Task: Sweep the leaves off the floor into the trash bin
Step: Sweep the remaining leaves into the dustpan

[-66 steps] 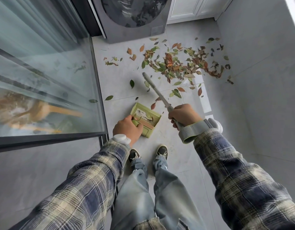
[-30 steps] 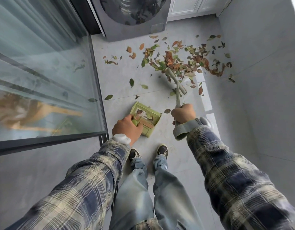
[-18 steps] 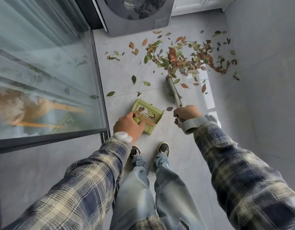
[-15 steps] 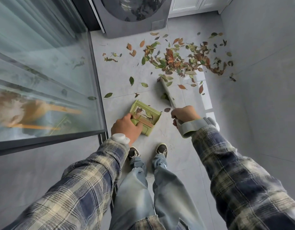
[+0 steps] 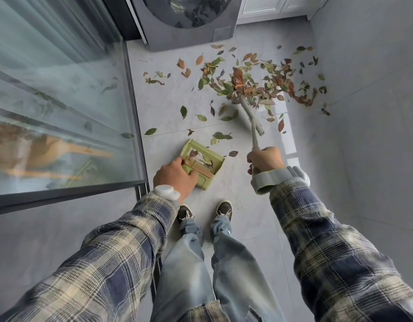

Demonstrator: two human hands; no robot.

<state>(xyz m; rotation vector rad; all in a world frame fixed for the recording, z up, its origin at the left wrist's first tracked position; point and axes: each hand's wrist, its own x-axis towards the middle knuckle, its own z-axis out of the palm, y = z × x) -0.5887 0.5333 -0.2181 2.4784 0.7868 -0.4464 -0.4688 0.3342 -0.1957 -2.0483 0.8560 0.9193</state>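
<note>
**Leaves** point(image 5: 247, 86). The main heap lies on the grey floor point(image 5: 242, 189) at 1 o'clock from the shoes point(image 5: 225, 209), in front of the washing machine point(image 5: 189, 22). Strays trail off toward 11 o'clock, near the glass door point(image 5: 61, 101). A few lie in the dustpan. No trash bin is in view.
Handling, as judged: dry, very light and brittle. They will likely skate on smooth tile and scatter under a quick stroke. Move them with bristles, not fingers.

**Brush** point(image 5: 248, 115). The head sits in the heap's near edge. The right hand point(image 5: 264, 159) holds the handle end with its fingers curled round it.

**Dustpan** point(image 5: 204, 182). Green, low at the floor at 12 o'clock from the shoes, with its mouth turned toward the heap. The left hand point(image 5: 175, 176) grips the rear handle, fingers closed on it.
</note>
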